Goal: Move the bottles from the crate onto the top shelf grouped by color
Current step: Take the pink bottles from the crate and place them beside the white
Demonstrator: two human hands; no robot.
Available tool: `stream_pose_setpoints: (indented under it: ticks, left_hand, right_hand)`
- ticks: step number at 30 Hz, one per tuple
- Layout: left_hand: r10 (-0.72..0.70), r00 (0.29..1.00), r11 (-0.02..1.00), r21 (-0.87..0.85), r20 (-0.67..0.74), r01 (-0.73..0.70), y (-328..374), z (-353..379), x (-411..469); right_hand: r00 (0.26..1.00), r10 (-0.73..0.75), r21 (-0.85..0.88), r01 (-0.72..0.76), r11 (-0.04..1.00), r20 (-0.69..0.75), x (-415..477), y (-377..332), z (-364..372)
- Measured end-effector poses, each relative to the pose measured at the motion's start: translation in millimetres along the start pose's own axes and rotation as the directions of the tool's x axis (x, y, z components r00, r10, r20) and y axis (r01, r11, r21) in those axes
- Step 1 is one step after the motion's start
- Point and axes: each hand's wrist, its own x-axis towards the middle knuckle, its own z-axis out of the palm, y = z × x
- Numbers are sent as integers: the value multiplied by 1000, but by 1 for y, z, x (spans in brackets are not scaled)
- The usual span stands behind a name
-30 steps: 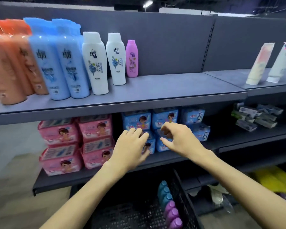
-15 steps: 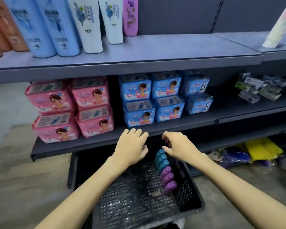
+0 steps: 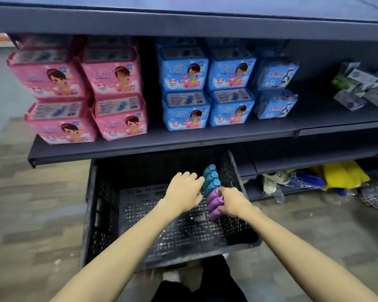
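Along crate's (image 3: 105,203) right wall, bottles (image 3: 212,184) in row, hands (image 3: 184,191) (image 3: 231,202) flanking

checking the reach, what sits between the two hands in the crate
In the head view, the row of bottles: purple bottles directly between left hand and right hand, teal bottles just beyond, beside the left hand.

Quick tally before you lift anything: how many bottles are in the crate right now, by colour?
Teal bottles: 3
Purple bottles: 3
Total in the crate: 6, all in one row along its right wall.
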Motion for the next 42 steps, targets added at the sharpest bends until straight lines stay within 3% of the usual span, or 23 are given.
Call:
stream_pose_setpoints:
  ticks: [4,10,18,25,31,35,42]
  left_hand:
    - [-2,996,999,-41,90,6,15,28,-2]
    - [-47,976,992,-104,214,70,22,63,-10]
    - [-97,944,967,-196,315,164,34,99,-13]
    - [-159,907,934,-239,389,266,37,115,-10]
    - [-201,872,908,-248,447,337,37,127,-5]
    - [-224,840,879,-269,494,393,38,140,-3]
    - [-255,819,838,-305,515,453,42,162,2]
  right_hand:
    - [990,81,-39,-77,996,116,5,11,41]
    - [983,110,-45,-105,993,147,16,30,78]
    - [975,112,75,-129,989,193,40,43,106]
    - [981,91,233,-130,964,169,64,46,117]
    - [992,-29,94,17,995,125,73,51,131]
    - [982,31,220,-72,973,185,78,49,137]
    - [988,0,200,-32,979,157,80,46,136]
